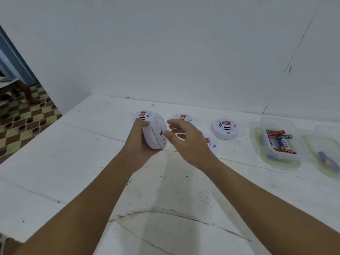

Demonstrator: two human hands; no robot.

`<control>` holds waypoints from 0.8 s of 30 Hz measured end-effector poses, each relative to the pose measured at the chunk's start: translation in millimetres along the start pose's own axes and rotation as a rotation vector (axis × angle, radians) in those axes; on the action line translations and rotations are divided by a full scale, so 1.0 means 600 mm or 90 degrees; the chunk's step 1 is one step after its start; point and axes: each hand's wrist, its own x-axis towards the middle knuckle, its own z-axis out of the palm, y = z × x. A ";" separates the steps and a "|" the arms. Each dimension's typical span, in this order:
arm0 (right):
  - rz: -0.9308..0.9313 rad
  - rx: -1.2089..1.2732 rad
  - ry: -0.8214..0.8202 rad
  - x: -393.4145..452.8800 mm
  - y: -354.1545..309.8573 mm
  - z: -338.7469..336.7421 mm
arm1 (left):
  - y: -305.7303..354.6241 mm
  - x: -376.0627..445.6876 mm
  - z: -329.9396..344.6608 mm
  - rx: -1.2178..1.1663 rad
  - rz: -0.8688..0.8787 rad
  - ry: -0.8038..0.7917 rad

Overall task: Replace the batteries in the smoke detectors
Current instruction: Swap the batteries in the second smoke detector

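left hand (139, 144) gripping a tilted white smoke detector (155, 132) above the tabletop (73, 162), right hand (185, 142) loosely open, fingertips touching its edge, batteries (281, 142) in clear tub (276, 124)

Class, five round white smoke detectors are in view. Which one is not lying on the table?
The round white smoke detector gripped in the left hand, tilted up with its underside showing. The other four lie flat on the white table, red labels up.

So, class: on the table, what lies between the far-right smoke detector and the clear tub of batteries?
Nothing: in the head view only bare white table separates that smoke detector from the tub of batteries.
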 end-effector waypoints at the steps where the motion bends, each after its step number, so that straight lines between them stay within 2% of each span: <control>1: -0.010 0.001 -0.007 -0.001 -0.003 0.000 | 0.000 -0.009 0.006 -0.043 -0.009 -0.033; 4: -0.034 -0.006 0.005 -0.005 -0.005 -0.002 | -0.003 -0.020 0.015 -0.119 -0.023 -0.113; 10: -0.117 -0.071 0.021 -0.021 -0.006 -0.025 | -0.005 -0.022 0.044 -0.090 -0.053 -0.137; 15: -0.145 -0.078 0.013 -0.026 -0.009 -0.052 | -0.012 -0.032 0.072 -0.047 -0.046 -0.083; 20: -0.164 -0.101 -0.083 -0.025 -0.016 -0.085 | -0.017 -0.040 0.089 -0.007 -0.068 -0.064; 24: -0.156 -0.079 -0.075 -0.028 -0.017 -0.092 | -0.018 -0.044 0.096 0.013 -0.078 -0.046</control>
